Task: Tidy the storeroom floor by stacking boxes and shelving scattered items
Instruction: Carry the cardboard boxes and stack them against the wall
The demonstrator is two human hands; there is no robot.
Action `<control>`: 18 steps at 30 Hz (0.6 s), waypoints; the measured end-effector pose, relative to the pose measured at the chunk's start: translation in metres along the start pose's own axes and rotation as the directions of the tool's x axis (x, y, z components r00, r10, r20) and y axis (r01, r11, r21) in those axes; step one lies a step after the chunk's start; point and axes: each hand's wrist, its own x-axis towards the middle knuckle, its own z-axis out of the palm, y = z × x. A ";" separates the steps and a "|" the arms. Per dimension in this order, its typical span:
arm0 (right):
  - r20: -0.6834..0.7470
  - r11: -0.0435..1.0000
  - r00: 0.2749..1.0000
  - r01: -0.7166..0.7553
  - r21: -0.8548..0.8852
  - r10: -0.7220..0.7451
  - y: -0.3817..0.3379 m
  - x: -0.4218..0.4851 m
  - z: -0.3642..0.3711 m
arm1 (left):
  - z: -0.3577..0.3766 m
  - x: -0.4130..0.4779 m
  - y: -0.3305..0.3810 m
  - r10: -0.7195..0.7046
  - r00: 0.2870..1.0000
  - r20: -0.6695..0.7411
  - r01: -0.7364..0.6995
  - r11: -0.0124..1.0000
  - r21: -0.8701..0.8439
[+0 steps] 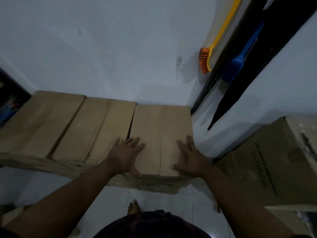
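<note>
Both hands are lying flat and open, fingers spread, on the closed top of a cardboard box (154, 124), the left hand (126, 156) pressing near its left edge and the right hand (190, 158) near its right edge. The box is sitting against the white wall (103, 48) ahead of the hands, with further cardboard boxes (96, 127) lining up left of the left hand and a printed carton (267, 165) standing apart, right of the right hand. Beyond the right hand, an orange brush (205, 60) and a blue brush (235, 67) are hanging beside what is probably a folded black umbrella (228, 107).
</note>
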 end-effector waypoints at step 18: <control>0.147 0.960 0.983 -0.067 -0.271 0.110 -0.038 -0.002 -0.016 | -0.001 -0.007 -0.006 -0.188 0.974 0.130 0.210 0.960 -0.183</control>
